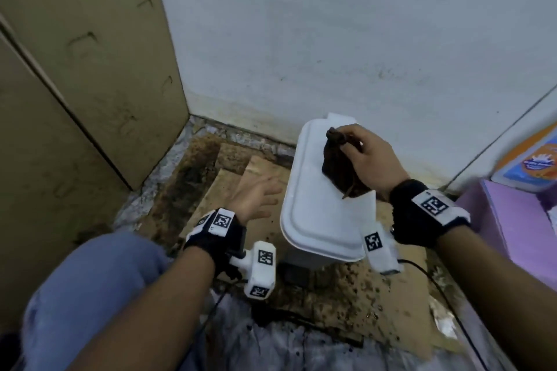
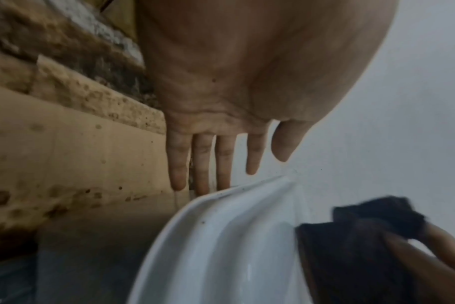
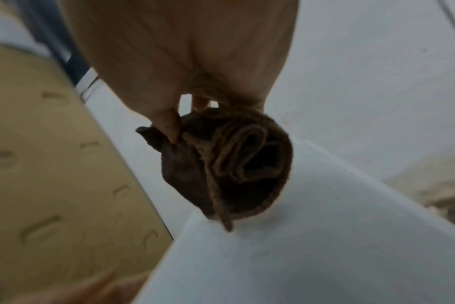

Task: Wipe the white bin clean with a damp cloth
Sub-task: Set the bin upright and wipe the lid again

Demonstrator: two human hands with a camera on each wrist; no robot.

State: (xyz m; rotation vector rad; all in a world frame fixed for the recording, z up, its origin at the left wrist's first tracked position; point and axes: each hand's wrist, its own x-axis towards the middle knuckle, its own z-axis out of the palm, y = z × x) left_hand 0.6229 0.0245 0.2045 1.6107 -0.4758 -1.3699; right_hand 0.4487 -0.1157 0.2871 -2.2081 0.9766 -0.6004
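Note:
A white bin (image 1: 316, 208) with a closed lid stands on the floor against the wall; its lid also fills the lower part of the left wrist view (image 2: 221, 246) and the right wrist view (image 3: 312, 236). My right hand (image 1: 361, 156) pinches a dark brown cloth (image 1: 340, 169) by its top corner, and the cloth hangs just over the lid's right side. Seen from the right wrist, the cloth (image 3: 234, 168) dangles bunched from thumb and fingers. My left hand (image 1: 259, 196) is open with spread straight fingers (image 2: 203, 164), hovering left of the bin and holding nothing.
Stained cardboard sheets (image 1: 229, 190) cover the dirty floor left of and under the bin. A tan cabinet (image 1: 90, 84) rises on the left, a pale wall (image 1: 361, 39) behind. A purple box (image 1: 518, 220) sits at right. A black cable (image 1: 437, 280) runs across the floor.

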